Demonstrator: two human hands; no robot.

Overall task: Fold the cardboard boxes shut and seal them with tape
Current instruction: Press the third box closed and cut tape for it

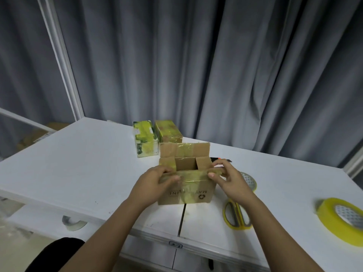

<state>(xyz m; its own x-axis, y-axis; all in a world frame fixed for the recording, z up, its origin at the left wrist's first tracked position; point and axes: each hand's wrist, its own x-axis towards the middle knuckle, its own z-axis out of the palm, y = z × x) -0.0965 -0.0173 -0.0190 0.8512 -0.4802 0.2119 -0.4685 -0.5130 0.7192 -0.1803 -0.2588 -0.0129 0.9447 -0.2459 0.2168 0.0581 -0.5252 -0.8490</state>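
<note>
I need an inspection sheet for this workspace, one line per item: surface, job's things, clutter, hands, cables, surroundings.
Surface: white table, a seam running down its near part.
Job's things: open cardboard box, far flap up, near flap being folded; two taped boxes behind it; yellow tape roll at right.
Clutter: yellow-handled scissors; second tape roll, partly hidden; a dark tool behind the box, unclear.
Hands: left hand and right hand hold the near flap.
Cables: nothing seen.
Surroundings: grey curtain; white frame post.
</note>
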